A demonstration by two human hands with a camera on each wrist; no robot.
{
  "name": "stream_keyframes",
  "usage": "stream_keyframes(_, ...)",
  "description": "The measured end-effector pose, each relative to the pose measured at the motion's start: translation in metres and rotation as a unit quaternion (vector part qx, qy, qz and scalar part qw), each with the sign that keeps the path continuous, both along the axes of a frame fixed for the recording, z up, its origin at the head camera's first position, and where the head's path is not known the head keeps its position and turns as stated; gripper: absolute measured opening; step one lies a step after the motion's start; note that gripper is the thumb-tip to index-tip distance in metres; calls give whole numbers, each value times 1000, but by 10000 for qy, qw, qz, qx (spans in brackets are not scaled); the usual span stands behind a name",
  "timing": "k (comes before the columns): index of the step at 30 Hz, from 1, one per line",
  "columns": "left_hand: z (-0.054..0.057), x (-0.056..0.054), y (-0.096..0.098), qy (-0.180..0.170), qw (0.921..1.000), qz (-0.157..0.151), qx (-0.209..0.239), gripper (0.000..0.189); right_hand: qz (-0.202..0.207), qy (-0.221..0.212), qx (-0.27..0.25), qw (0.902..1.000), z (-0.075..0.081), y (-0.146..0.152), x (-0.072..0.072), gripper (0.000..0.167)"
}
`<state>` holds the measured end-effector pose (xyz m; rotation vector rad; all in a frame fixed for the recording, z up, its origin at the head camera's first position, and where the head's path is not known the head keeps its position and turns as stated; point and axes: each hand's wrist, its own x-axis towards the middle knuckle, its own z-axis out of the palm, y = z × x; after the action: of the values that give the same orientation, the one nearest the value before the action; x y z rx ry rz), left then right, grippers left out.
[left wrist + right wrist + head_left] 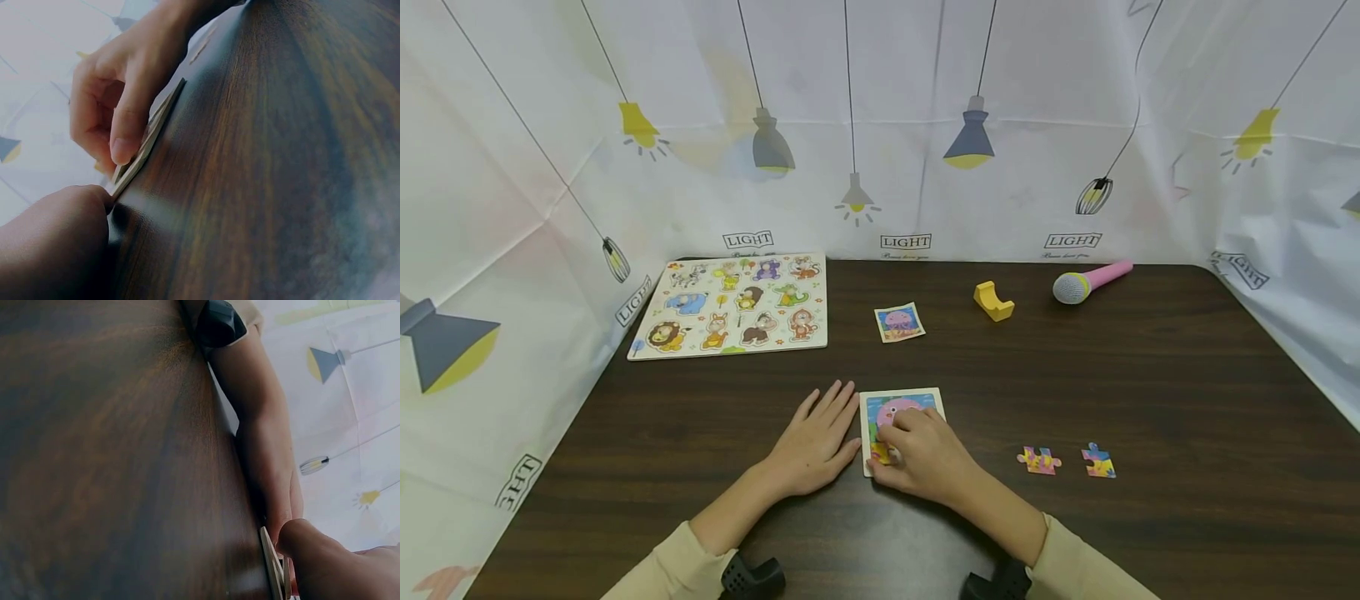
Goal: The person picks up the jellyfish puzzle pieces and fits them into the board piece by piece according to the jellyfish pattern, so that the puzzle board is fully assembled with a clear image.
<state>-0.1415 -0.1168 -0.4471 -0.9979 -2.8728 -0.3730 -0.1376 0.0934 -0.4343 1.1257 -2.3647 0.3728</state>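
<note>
A small wooden-framed picture puzzle (864, 417), with a pink octopus on blue, lies in front of me in the head view. My left hand (812, 448) rests on the table at its left side, fingers straight, thumb tip at the frame. Over the lower part of the puzzle is my right hand (927, 454), its thumb and curled fingers pinching a jigsaw piece. That thin piece (287, 579) stands at a slant against the frame in the right wrist view; fingers hide most of it. In the left wrist view, the right thumb (129, 128) bends down at the frame's edge.
Two loose jigsaw pieces, one pink and yellow (1040, 460), one blue and yellow (1099, 461), lie to the right. Farther back are an animal puzzle board (737, 304), a small octopus picture card (899, 322), a yellow curved block (994, 302) and a pink toy microphone (1092, 282).
</note>
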Motion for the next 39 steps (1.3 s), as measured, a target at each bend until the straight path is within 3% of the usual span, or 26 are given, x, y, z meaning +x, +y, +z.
stream_keyframes(5, -1, 0, 0, 19, 10000, 5, -1, 60, 9, -81, 0, 10000, 1, 0, 1, 25)
stream_keyframes(13, 1, 0, 0, 23, 10000, 12, 1, 61, 48, -882, -124, 9960, 3, 4, 0, 25)
stream_keyframes(23, 2, 1, 0, 6, 10000, 14, 4, 60, 155, -1017, -384, 9939, 3, 4, -1, 14)
stream_keyframes(32, 2, 0, -1, 39, 10000, 16, -10, 60, 145, -823, 117, 9964, 14, 11, 9, 11)
stream_keyframes(39, 1, 0, 1, 29, 10000, 2, -54, 61, 59, -816, 188, 9965, 21, 30, 18, 17)
